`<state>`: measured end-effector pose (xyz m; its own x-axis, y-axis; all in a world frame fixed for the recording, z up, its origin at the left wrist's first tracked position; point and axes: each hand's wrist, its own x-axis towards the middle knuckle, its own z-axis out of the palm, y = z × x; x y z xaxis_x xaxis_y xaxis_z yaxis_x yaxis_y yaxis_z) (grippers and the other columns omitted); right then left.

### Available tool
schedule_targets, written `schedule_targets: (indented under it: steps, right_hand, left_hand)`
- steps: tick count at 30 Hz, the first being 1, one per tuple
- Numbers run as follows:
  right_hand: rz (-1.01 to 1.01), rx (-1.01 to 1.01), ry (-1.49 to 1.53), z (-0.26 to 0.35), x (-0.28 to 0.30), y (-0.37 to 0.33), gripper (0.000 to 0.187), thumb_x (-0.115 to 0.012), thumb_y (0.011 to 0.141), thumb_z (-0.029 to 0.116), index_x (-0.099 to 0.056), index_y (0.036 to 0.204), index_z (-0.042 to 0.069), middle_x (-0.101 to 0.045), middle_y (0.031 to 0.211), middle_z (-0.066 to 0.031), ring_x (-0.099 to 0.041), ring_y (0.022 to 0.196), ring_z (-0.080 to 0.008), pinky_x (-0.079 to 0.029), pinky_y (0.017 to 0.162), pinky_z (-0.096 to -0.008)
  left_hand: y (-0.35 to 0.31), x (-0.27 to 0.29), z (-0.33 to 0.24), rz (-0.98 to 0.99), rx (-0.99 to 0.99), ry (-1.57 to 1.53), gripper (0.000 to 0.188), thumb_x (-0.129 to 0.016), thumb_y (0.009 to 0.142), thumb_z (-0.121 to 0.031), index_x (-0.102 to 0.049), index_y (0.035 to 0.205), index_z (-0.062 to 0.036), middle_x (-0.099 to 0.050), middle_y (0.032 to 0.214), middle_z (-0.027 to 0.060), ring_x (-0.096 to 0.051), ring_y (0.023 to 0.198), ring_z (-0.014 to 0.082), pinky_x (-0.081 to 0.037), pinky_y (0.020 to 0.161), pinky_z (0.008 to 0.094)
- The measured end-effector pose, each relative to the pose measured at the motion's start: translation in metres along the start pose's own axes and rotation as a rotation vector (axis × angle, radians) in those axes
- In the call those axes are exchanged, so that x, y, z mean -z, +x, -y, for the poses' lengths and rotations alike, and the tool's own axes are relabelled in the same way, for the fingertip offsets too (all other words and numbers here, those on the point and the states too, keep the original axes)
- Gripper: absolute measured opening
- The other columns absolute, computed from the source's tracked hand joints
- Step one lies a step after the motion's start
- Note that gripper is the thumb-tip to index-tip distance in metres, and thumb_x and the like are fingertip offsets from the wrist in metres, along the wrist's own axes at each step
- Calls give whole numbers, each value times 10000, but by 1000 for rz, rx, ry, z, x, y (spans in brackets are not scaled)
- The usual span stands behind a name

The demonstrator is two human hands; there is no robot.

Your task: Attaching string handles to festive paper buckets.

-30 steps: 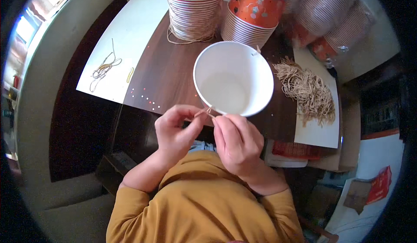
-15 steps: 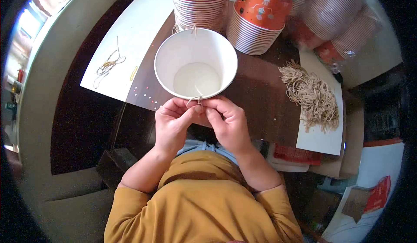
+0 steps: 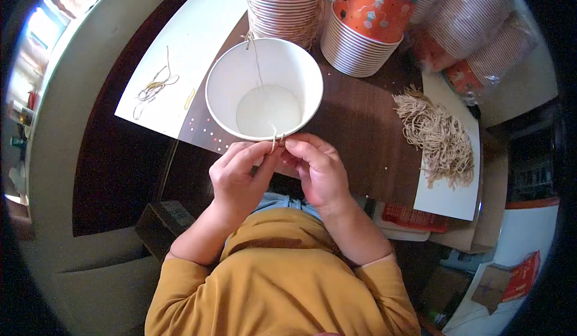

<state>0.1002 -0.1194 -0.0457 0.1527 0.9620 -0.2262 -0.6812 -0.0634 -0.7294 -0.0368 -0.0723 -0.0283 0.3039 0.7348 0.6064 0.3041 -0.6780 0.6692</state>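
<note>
A white paper bucket [image 3: 225, 89] stands on the table right in front of me, its mouth tilted toward me. At its near rim a beige cord [image 3: 274, 137] comes through the wall, with a short end sticking up. My left hand [image 3: 239, 171] pinches the cord just outside the rim. Close beside it, my right hand [image 3: 321, 164] has thumb and forefinger closed on the same cord, the fingertips of both hands almost meeting. On the far rim the cord is knotted, and a strand hangs down inside the bucket.
Stacked orange-and-white paper buckets [image 3: 285, 14] stand at the back, another stack [image 3: 360, 47] to their right. Plastic-wrapped stacks [image 3: 463, 20] lean at the back right. A pile of cut cords [image 3: 439, 134] lies right, on a white board [image 3: 448, 198]. Loose strings [image 3: 156, 86] lie on the left board.
The bucket has turned, its far knot shifting left, and a strand now hangs inside. My fingers have shifted slightly on the cord at the near rim.
</note>
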Motion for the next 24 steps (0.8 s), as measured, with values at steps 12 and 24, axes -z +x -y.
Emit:
schedule_targets:
  steps: [12,24]
  right_hand:
    - [-110,-113,87,0,-4,6,132,-593,849,146,-675,858,42,-645,773,-30,-565,679,-112,-456,649,-256]
    - [28,-237,86,15,22,15,163,-571,820,135,-654,893,15,-631,771,-51,-540,639,-137,-454,611,-279]
  left_hand:
    - [7,4,7,30,-220,38,194,-715,699,35,-617,854,-28,-622,748,77,-604,627,206,-503,561,288]
    - [11,17,-3,73,0,70,105,-726,725,-27,-649,796,-38,-653,696,83,-649,602,174,-519,567,269]
